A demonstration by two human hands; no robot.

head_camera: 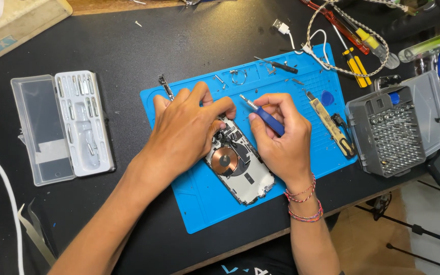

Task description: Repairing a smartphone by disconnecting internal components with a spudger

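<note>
An opened phone body (240,168) with a copper coil lies on a blue repair mat (199,203) on a black table. My left hand (187,127) rests over the phone's upper end, fingers curled and pressing on it. My right hand (278,137) is closed around a blue-handled screwdriver (266,119), whose metal end points up and to the left. The phone's top part is hidden under both hands.
An open clear and white tool case (62,127) lies to the left. A grey bit-set box (393,130) stands to the right. A utility knife (329,122), tweezers (166,87), small screws, cables and yellow screwdrivers (355,63) lie about the mat's far edge.
</note>
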